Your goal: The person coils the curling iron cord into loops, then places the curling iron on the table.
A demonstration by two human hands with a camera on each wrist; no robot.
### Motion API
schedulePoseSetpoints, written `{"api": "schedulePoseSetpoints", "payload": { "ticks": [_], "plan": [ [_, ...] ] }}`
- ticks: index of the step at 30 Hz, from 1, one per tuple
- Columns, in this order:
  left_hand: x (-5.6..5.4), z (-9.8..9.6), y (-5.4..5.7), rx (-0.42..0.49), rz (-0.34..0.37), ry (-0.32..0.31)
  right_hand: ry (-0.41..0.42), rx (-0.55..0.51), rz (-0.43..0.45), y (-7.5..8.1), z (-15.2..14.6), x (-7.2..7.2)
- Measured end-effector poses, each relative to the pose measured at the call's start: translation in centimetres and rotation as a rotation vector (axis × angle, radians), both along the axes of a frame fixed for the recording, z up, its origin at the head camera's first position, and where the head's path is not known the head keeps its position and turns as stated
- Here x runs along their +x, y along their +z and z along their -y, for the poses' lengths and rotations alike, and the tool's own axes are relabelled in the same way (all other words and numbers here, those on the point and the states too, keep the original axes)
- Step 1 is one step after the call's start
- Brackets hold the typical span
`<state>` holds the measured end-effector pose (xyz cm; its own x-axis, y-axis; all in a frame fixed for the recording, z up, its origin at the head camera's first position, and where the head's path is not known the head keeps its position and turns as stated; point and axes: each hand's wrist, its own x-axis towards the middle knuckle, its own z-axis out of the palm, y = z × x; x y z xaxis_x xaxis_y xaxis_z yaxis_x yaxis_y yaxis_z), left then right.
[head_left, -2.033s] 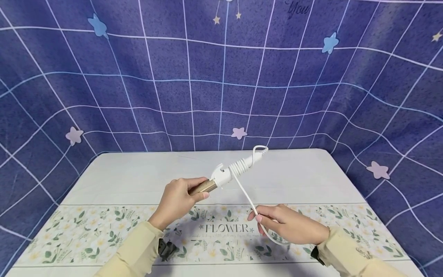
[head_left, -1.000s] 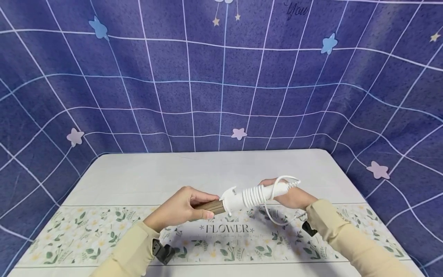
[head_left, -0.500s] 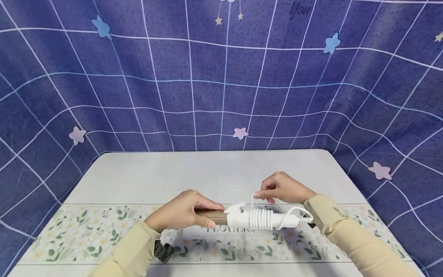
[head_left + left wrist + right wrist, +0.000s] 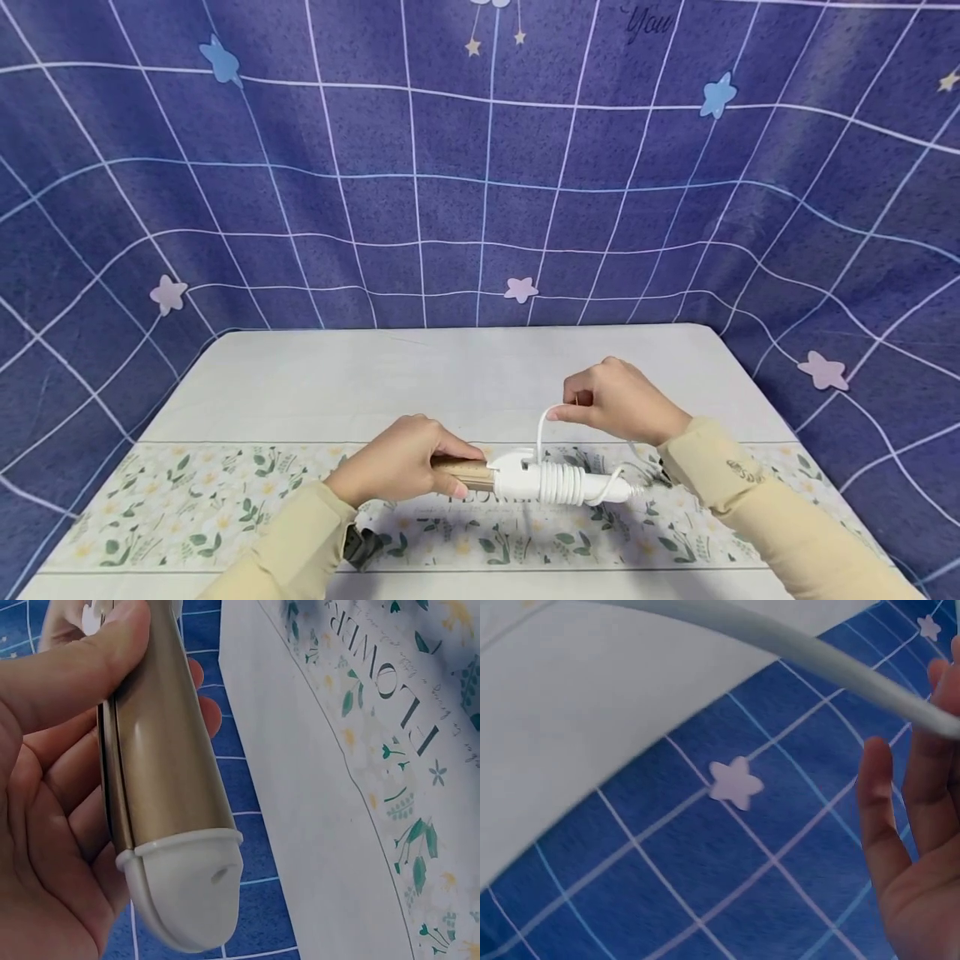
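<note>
My left hand (image 4: 408, 458) grips a curling iron (image 4: 517, 482) by its gold barrel, holding it level over the table with the white handle to the right. In the left wrist view, the gold barrel (image 4: 169, 757) ends in a white tip (image 4: 187, 892) beside my palm. White cord (image 4: 562, 483) is coiled several times round the handle. From the coils a length of cord (image 4: 540, 433) rises to my right hand (image 4: 626, 400), which pinches it between thumb and fingers. The right wrist view shows this cord (image 4: 802, 649) stretching across to my fingers (image 4: 881, 787).
A white table (image 4: 315, 375) with a floral band (image 4: 262, 517) and printed lettering lies under both hands. Behind it and at its sides hangs a blue curtain (image 4: 450, 208) with a grid and stars. Dark wrist devices (image 4: 360, 546) show at the cuffs.
The curling iron has swung from slanting up and right to level and lower. My right hand has carried the cord from the near side, behind the handle, and up to the far side.
</note>
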<state>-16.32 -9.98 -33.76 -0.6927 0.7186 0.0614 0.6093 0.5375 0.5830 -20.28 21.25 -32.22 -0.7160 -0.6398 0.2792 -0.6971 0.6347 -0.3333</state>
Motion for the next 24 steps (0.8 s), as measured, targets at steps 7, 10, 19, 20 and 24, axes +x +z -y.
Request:
{"api": "schedulePoseSetpoints", "payload": {
  "ticks": [7, 10, 19, 20, 24],
  "plan": [
    [-0.1, -0.1, -0.3, -0.021, -0.038, 0.015, 0.049, 0.029, -0.206, 1.8, 1.0, 1.7],
    [-0.1, -0.2, -0.4, -0.019, -0.064, 0.020, 0.076, 0.040, -0.290, 2.3, 1.3, 2.3],
    [-0.2, -1.0, -0.4, -0.076, -0.109, 0.112, 0.135, 0.100, -0.494, 3.2, 2.1, 3.6],
    [-0.2, -1.0, -0.3, -0.082, -0.120, 0.116, 0.126, 0.113, -0.486, 3.3, 2.1, 3.6],
    [-0.1, -1.1, -0.2, -0.092, -0.157, 0.141, 0.087, 0.143, -0.437, 3.7, 2.1, 3.8]
  ]
}}
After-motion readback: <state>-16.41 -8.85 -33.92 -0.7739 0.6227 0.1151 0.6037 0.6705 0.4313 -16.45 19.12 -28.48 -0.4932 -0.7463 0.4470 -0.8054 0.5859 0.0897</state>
